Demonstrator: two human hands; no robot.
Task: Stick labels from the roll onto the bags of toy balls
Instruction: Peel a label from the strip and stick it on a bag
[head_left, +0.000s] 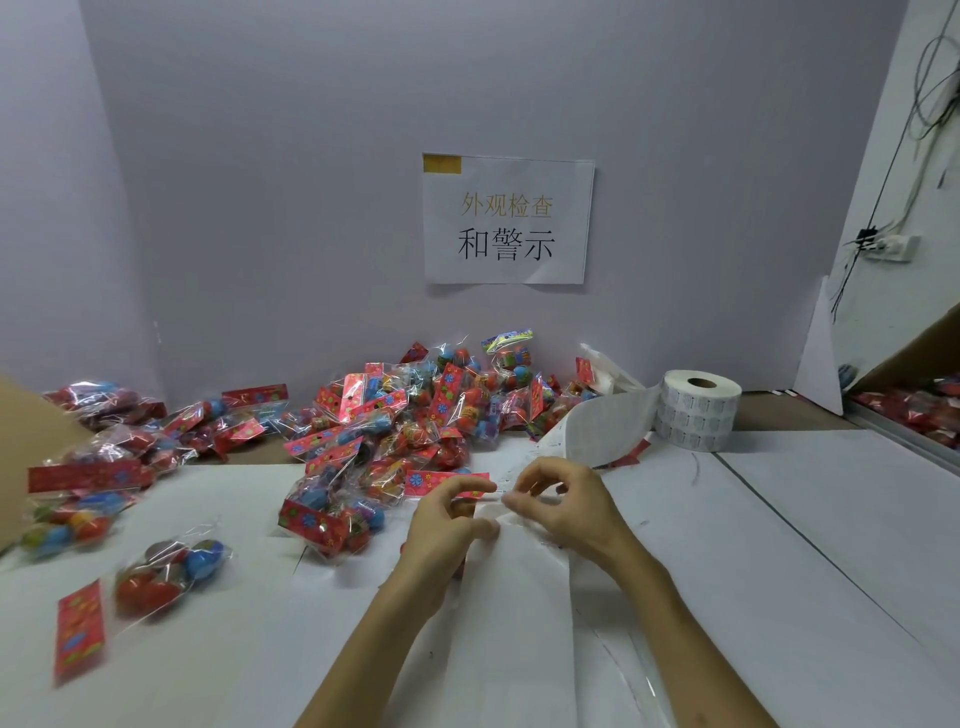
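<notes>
Both forearms enter from the bottom centre of the frame and meet above a white table (789, 571).

1. Label strip (514, 597): runs from the bottom centre up between the hands, then curves to the right and back to the label roll (698, 410), which stands on end at the right of centre, near the wall.
2. Left hand (447, 525): fingers curled, thumb pressed down on the left edge of the label strip, forefinger arched above it.
3. Right hand (566, 512): fingers curled, thumb and forefinger tips closed together on the strip. Blur prevents telling whether a single label has lifted free.
4. Red header card (441, 480) of one bag: lies just behind the left fingertips.
5. Pile of bags (415, 410): clear bags of red and blue balls, heaped against the wall at centre and spreading to the left edge.
6. Single bag (166, 571): lies apart at lower left.
7. Paper sign (506, 221): fixed to the wall above the pile.
8. Power strip (891, 248): mounted at the right, with cables above it.
</notes>
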